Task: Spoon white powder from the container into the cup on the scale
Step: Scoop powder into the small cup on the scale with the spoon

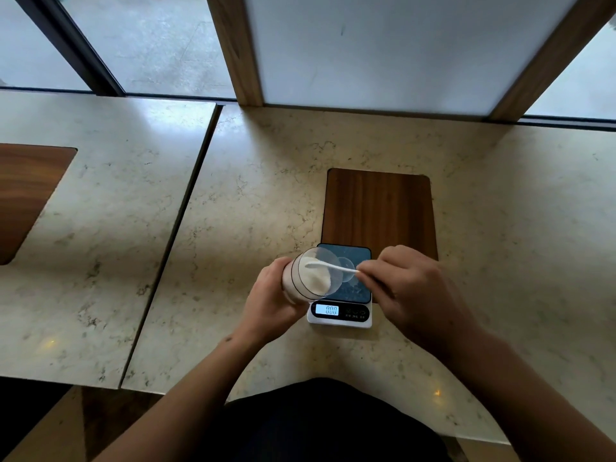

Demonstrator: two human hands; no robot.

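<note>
The left hand (271,296) is gripping the clear container (310,275), tilting it rightward over the scale (341,315). The right hand (410,288) is pinching a white spoon (333,267), its bowl lying in the white powder (315,278). What seems a clear cup (346,268) is sitting on the scale, just right of the container.

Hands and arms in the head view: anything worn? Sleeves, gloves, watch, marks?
Both bare. Left hand and right hand: no gloves, and no rings or watch that I can see. Forearms uncovered to the frame edge, no sleeves in view. One small dark mark near the left wrist; too small to identify.
</note>
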